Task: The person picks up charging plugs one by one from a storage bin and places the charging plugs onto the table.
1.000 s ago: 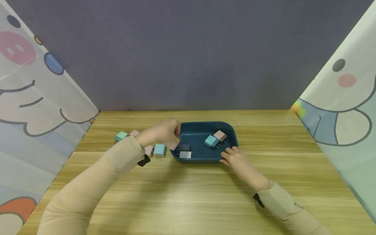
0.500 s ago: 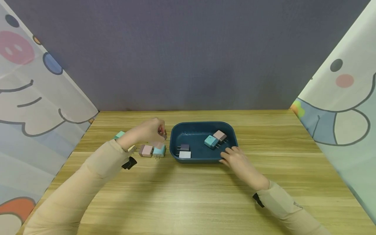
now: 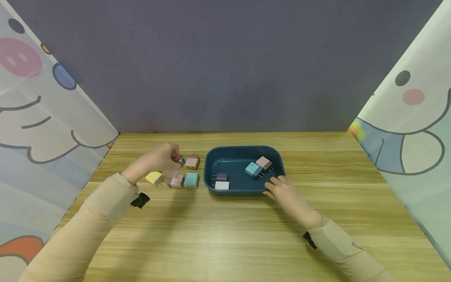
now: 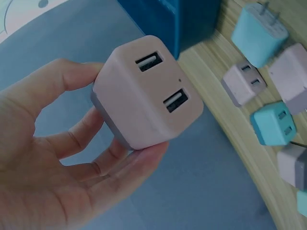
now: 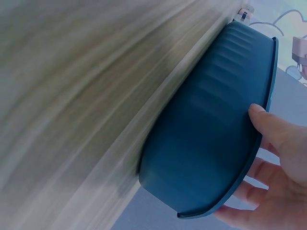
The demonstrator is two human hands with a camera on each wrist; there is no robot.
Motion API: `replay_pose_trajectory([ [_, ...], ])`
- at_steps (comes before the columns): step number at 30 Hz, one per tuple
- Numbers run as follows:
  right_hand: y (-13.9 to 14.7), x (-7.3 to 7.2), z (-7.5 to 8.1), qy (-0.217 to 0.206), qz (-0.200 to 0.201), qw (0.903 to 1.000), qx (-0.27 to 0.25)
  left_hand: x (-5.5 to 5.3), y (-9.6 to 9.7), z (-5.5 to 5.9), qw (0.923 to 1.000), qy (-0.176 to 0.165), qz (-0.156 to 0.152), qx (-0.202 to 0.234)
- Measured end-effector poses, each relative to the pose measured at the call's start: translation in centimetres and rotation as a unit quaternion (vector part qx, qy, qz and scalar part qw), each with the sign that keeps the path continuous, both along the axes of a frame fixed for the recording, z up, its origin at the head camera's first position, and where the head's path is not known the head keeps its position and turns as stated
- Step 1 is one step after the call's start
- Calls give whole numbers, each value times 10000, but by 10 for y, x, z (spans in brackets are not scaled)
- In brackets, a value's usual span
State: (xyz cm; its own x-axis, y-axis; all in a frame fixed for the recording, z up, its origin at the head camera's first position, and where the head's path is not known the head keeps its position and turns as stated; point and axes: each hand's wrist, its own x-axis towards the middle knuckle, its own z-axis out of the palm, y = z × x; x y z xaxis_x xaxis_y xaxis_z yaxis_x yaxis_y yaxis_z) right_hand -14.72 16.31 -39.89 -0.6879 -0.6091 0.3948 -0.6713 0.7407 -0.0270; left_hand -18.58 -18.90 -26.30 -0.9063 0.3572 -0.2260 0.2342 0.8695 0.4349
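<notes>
Pink, with a darker band at one end, the held plug (image 4: 139, 98) is sitting between the thumb and fingers of the left hand (image 3: 158, 158). That hand is pinching it up in the air, over the left part of the wooden bench (image 3: 246, 235). Two little slots are showing on the plug's flat face.

Beside the near right corner of the blue tub (image 3: 243, 193), the right hand (image 3: 284, 194) is gripping the rim. Its thumb is pressing on the outside wall, and its other fingers are going behind the rim.

Inside the tub, a white plug (image 3: 222, 186) is lying by the near left corner. A dark purple plug (image 3: 222, 177) is lying just behind it. Both are pointing their metal pins at the tub's left edge. A blue plug (image 3: 253, 170) and a brownish-pink plug (image 3: 263, 161) are lying together near the right edge.

More plugs are resting on the bench, between its left edge and the tub. A light blue plug (image 3: 191, 179) is sitting near the tub's left edge, and a small pink plug (image 3: 177, 181) is sitting just beside it. Closer to the bench's left edge, a yellow plug (image 3: 154, 178) is lying. Nearer the bench's far edge, a pink-and-brown plug (image 3: 192, 161) is resting.
</notes>
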Motion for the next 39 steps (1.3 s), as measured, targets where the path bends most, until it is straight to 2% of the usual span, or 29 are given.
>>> replay_pose_trajectory([
  [8, 1, 0, 1, -56, -46, 10000, 58, 3, -16, -4, 9995, -98, 253, -134],
  [17, 0, 1, 1, -161, -57, 9999, -5, 4, -35, -10, 9984, 199, 358, -381],
  [28, 0, 1, 0, 52, 33, 10000, -73, 0, -55, -19, 9945, 298, 643, -774],
  [33, 0, 1, 1, 8, 15, 10000, -53, -1, -63, -23, 9931, 466, 674, -836],
  [39, 0, 0, 0, 28, 15, 10000, -7, -4, -74, -29, 9924, 472, 692, -897],
])
